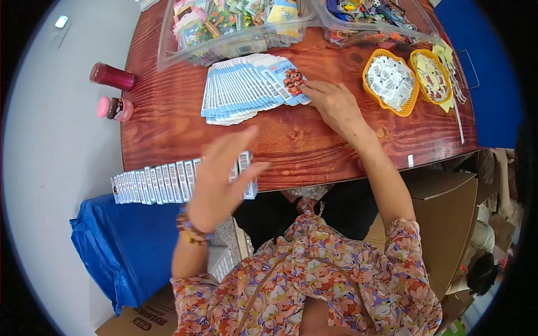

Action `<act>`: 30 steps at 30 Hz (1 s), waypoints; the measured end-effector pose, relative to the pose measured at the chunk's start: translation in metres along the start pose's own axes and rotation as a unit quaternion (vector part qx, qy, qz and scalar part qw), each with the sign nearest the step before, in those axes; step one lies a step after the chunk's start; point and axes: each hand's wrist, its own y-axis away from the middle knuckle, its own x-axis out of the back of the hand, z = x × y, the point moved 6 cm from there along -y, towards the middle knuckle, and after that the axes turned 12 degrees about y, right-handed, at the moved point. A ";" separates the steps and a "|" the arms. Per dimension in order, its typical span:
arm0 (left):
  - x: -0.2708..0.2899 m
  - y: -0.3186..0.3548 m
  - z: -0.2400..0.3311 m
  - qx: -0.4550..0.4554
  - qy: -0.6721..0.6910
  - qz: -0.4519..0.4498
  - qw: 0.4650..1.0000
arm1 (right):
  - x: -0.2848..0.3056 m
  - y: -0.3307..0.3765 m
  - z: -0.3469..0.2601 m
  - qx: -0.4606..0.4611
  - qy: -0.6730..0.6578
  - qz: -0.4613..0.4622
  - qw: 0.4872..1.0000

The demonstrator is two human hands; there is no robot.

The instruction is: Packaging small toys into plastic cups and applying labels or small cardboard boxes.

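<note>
My left hand is slightly blurred, its fingers apart and nothing seen in it. It hovers over a long row of overlapping blue-and-white packaging cards with barcodes along the table's near left edge, hiding part of that row. Across the table's middle spreads a fanned stack of similar blue-and-white cards. At the fan's right end, a card shows a colourful cartoon figure. My right hand has its fingertips closed at that card's right edge; the thumb's exact grip is hard to see.
Two clear plastic bins of small packaged items and trinkets stand at the back. Two yellow baskets hold small white and pale pieces. A red jar and a pink-lidded jar are at left. A cardboard box stands lower right.
</note>
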 end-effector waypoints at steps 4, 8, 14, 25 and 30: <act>-0.115 0.004 -0.036 0.178 0.503 0.107 0.839 | 0.035 0.024 0.000 -0.083 -0.109 0.065 0.988; -0.152 -0.019 -0.059 0.184 0.629 0.211 0.725 | 0.067 0.079 -0.031 0.008 -0.071 0.087 0.994; -0.168 -0.020 -0.059 0.166 0.442 0.071 0.878 | 0.088 0.104 0.026 -0.205 -0.307 0.072 0.927; -0.162 -0.017 0.000 -0.028 -0.099 0.025 0.994 | 0.054 0.094 0.024 -0.279 -0.501 -0.072 0.816; -0.164 -0.018 0.002 -0.033 -0.051 0.006 0.998 | 0.061 0.097 0.024 -0.288 -0.433 -0.030 0.853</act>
